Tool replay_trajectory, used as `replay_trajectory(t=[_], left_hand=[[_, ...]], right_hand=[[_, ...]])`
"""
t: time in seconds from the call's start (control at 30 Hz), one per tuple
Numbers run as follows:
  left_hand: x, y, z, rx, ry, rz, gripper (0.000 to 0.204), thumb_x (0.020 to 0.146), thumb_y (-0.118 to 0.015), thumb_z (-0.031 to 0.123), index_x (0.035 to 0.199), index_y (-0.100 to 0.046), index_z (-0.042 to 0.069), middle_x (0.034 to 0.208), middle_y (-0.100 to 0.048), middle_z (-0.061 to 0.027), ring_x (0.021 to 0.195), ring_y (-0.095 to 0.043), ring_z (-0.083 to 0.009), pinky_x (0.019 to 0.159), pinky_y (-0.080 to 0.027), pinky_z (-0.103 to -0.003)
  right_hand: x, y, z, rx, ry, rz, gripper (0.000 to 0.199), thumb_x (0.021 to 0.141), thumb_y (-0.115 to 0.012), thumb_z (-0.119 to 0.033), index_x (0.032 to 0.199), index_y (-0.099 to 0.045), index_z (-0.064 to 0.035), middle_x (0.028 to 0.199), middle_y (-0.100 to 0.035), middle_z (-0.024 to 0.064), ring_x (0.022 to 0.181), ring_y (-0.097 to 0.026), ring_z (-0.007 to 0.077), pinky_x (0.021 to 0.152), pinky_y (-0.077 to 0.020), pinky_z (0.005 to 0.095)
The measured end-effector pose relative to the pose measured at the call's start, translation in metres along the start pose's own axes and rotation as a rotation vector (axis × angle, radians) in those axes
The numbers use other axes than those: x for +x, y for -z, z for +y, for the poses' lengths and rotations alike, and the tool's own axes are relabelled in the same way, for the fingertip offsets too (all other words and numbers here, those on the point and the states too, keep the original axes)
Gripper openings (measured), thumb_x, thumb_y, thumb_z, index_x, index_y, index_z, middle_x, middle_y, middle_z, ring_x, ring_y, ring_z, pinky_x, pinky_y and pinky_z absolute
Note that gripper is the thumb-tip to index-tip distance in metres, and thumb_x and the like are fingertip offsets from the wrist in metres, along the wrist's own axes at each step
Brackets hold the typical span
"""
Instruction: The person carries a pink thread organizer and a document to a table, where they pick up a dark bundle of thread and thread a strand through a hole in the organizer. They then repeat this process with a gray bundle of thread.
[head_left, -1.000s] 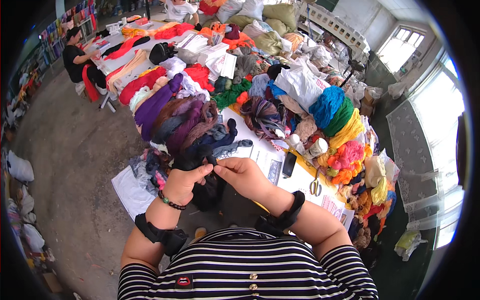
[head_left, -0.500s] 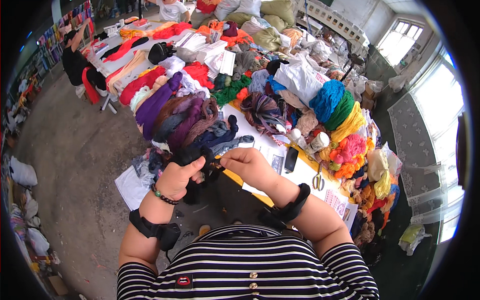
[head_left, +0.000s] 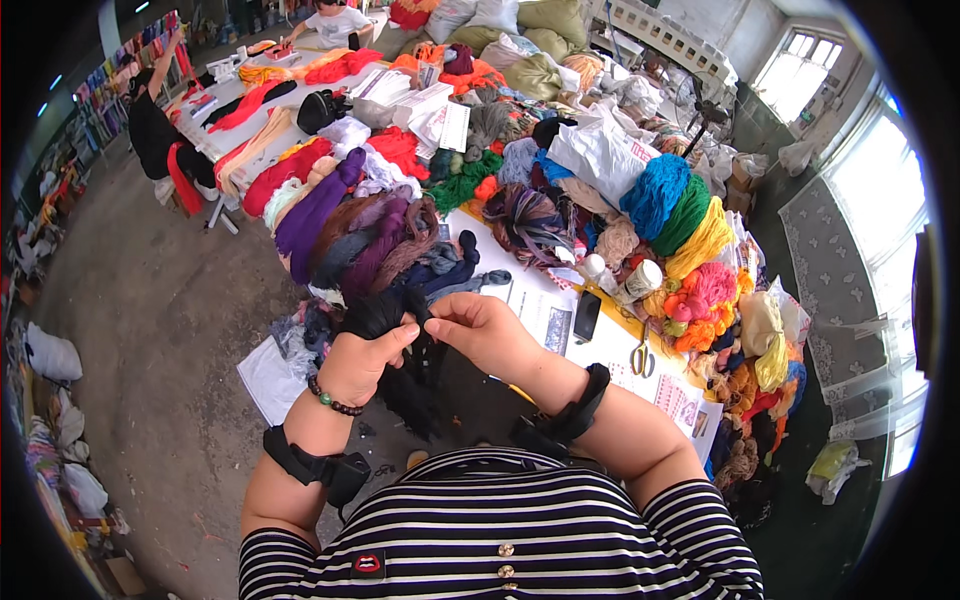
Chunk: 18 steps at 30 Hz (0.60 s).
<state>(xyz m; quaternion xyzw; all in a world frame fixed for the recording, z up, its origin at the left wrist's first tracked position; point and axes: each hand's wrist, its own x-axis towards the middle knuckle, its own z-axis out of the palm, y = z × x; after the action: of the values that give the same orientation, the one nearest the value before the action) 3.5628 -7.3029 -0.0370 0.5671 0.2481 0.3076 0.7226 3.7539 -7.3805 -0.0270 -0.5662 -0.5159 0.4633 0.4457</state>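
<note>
A bunch of black yarn (head_left: 378, 312) is gripped in my left hand (head_left: 368, 358), its loose ends hanging down below my fingers. My right hand (head_left: 474, 326) pinches at the right side of the same black bundle, thumb and forefinger together; a thin strand between them is too small to make out. Just beyond my hands lie skeins of purple yarn (head_left: 318, 212) and dark blue-grey yarn (head_left: 462, 258) at the table's near edge. A variegated purple-brown skein (head_left: 525, 225) rests farther right.
On the table at right are a phone (head_left: 587, 316), scissors (head_left: 642, 358), a white jar (head_left: 640, 280) and printed papers (head_left: 545, 305). Blue yarn (head_left: 655, 195) and other bright skeins heap behind. Two people (head_left: 160, 135) work at the far left table. A white bag (head_left: 270, 375) hangs left.
My right hand has moved slightly left, closer to my left hand and the black yarn. More black strands now hang below my left hand.
</note>
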Motion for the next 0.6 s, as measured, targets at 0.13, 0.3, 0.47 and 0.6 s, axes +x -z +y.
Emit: replay_trajectory(t=[0.13,0.3,0.47,0.6], left_hand=[[-0.004,0.001,0.004,-0.218,0.113,0.063,0.011,0.09,-0.066,0.016,0.094,-0.063,0.006,0.076,-0.055,0.0008,0.062,-0.05,-0.0085,0.059,-0.043,-0.027],[-0.001,0.003,0.009,-0.253,0.176,0.05,0.018,0.091,-0.069,0.021,0.099,-0.065,0.005,0.08,-0.058,0.0011,0.063,-0.05,-0.0079,0.058,-0.044,-0.027],[0.005,-0.008,0.009,-0.091,0.051,0.035,0.019,0.086,-0.077,0.02,0.092,-0.065,0.007,0.079,-0.057,0.0024,0.063,-0.05,-0.0078,0.057,-0.042,-0.024],[0.01,-0.007,0.0,-0.026,0.027,0.047,0.02,0.086,-0.077,0.02,0.092,-0.064,0.007,0.08,-0.058,0.0017,0.063,-0.049,-0.0078,0.057,-0.042,-0.024]], right_hand=[[-0.003,0.004,-0.007,-0.168,0.106,0.025,0.017,0.099,-0.06,-0.018,0.094,-0.063,-0.0018,0.075,-0.057,-0.0046,0.071,-0.049,0.0047,0.064,-0.0434,0.024],[0.001,0.006,0.0,0.123,0.093,0.01,0.019,0.1,-0.059,-0.019,0.092,-0.063,-0.0024,0.073,-0.054,-0.0041,0.069,-0.048,0.0051,0.062,-0.0427,0.0244],[0.0,0.003,-0.009,-0.064,0.026,0.016,0.016,0.098,-0.063,-0.017,0.092,-0.064,-0.0018,0.073,-0.057,-0.0034,0.068,-0.051,0.0057,0.062,-0.0444,0.025],[-0.002,0.004,0.001,-0.022,0.131,0.039,0.012,0.094,-0.066,-0.014,0.093,-0.065,-0.002,0.074,-0.063,-0.0002,0.07,-0.057,0.007,0.064,-0.0475,0.026]])
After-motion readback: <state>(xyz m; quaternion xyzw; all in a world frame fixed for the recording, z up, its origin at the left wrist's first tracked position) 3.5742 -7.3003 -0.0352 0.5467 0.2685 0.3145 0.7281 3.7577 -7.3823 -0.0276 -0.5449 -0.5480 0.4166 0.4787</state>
